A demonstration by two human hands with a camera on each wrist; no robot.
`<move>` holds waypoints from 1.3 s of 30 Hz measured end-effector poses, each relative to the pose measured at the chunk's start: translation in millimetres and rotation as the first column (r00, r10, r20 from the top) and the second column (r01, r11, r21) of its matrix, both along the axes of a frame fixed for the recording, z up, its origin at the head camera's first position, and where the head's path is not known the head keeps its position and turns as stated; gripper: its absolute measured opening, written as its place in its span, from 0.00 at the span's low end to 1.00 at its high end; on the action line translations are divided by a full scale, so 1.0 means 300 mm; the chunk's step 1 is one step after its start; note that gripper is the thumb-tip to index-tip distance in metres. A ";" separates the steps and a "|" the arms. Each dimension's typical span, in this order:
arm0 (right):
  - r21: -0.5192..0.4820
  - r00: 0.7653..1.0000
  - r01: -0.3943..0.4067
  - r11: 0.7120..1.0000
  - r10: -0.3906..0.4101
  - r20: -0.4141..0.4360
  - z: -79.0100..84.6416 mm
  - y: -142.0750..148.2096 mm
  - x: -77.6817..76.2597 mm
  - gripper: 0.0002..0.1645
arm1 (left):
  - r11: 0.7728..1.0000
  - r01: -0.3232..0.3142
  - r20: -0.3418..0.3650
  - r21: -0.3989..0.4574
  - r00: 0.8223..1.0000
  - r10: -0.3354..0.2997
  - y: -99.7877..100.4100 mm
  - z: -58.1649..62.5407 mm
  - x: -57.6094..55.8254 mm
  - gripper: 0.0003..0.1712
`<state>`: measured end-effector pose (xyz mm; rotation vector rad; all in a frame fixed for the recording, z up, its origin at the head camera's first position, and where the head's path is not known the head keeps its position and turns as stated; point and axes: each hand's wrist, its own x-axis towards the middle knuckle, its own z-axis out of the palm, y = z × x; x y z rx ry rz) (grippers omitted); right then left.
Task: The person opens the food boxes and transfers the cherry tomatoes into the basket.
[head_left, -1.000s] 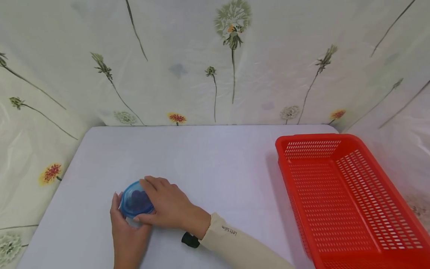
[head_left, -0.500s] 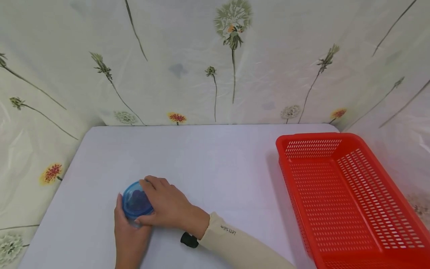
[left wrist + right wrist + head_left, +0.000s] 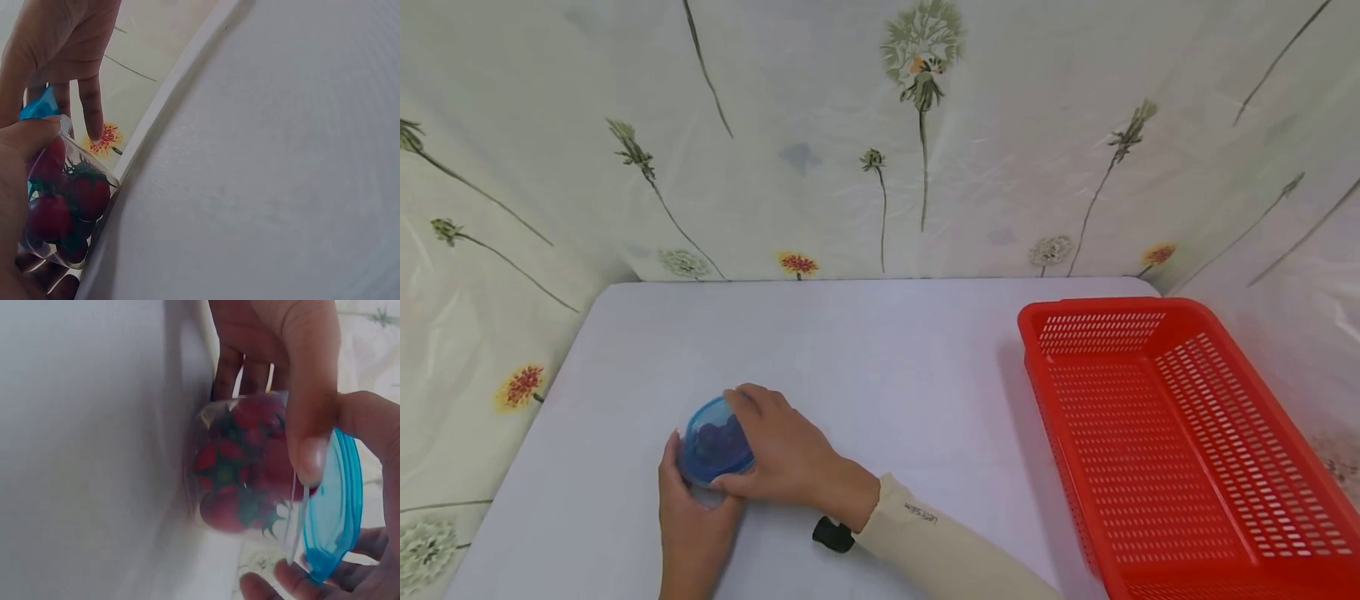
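Observation:
A clear plastic tub of small red tomatoes with green tops stands on the white table, left of the middle. Its wall is gripped by my left hand, thumb at the rim. From the right, my right hand pinches the translucent blue lid, fingers over the far edge and thumb at the near one. In the right wrist view the lid is bent, and part of it stands off the rim. Through the tub's side in the left wrist view several tomatoes show.
A large red plastic basket with slotted walls takes up the right side of the table. A dark strap is at my right wrist, by a beige sleeve. Flower-printed sheeting rises behind the table.
The lid looked flat and round before; now it is bent and one side is raised. Both hands have shifted slightly right, the right fingers a little higher.

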<state>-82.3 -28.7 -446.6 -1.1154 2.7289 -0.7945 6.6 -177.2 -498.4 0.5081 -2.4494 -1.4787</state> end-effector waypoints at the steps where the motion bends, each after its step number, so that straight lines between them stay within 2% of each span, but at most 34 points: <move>1: -0.015 1.000 0.012 1.000 -0.012 0.005 0.002 0.008 -0.002 0.60 | 1.000 0.000 -0.006 -0.007 1.000 0.000 0.001 0.000 0.000 0.63; 5: -0.082 0.997 0.068 0.994 -0.065 0.033 0.011 0.052 -0.012 0.61 | 0.999 -0.021 -0.009 -0.027 1.000 0.021 0.010 0.001 -0.004 0.64; 11: -0.130 0.980 0.185 0.974 -0.173 0.097 0.015 0.166 -0.036 0.62 | 0.999 -0.048 0.076 -0.025 0.996 0.050 0.031 0.012 -0.009 0.69; 19: -0.154 0.931 0.348 0.925 -0.322 0.169 -0.012 0.307 -0.063 0.62 | 0.998 -0.062 0.099 -0.034 0.993 0.065 0.033 0.011 -0.016 0.70; 27: -0.084 0.853 0.501 0.862 -0.475 0.216 -0.034 0.391 -0.069 0.62 | 0.999 -0.051 0.094 0.011 0.994 0.050 0.023 0.009 -0.015 0.70; 33: -0.042 0.824 0.547 0.836 -0.529 0.201 -0.058 0.434 -0.065 0.62 | 0.998 -0.046 0.077 0.029 0.996 0.044 0.018 0.008 -0.011 0.69; 39: -0.023 0.823 0.555 0.831 -0.545 0.160 -0.080 0.470 -0.057 0.61 | 0.996 -0.034 0.059 0.086 0.998 0.029 0.011 0.005 -0.013 0.67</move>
